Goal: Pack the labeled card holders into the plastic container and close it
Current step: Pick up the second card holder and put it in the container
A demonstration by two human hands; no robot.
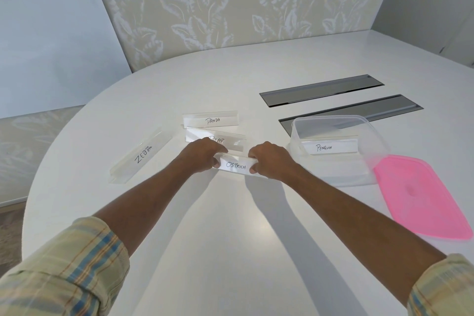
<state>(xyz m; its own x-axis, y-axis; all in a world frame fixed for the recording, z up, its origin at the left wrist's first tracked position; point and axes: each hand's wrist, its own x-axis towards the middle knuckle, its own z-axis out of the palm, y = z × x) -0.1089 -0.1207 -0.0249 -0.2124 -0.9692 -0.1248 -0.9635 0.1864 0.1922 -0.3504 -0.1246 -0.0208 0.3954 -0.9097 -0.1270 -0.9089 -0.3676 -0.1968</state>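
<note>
The left hand [202, 155] and the right hand [269, 159] both clamp the OSTRICH holder [236, 165], one hand at each end, with the fingers curled over the top edge and the thumbs under the front. This holder is at the middle of the white table [205, 226]; whether it touches the surface or is slightly lifted, I cannot tell. Its long axis runs from left to right, a little lower on the right, and the written face points toward the person. Just behind the hands is the BEAR holder [225, 140], also lying left to right, partly covered by the left hand. Behind it stands the PANDA holder [211, 120], parallel, with the label facing the person. To the left, well apart, the ZEBRA holder [142, 155] lies diagonally, its far end pointing away and to the right. To the right is the open plastic container [333, 120], and the PENGUIN holder [329, 147] is inside it, its long axis left to right. The pink lid [420, 197] lies flat on the table beside the container, on its right.
</note>
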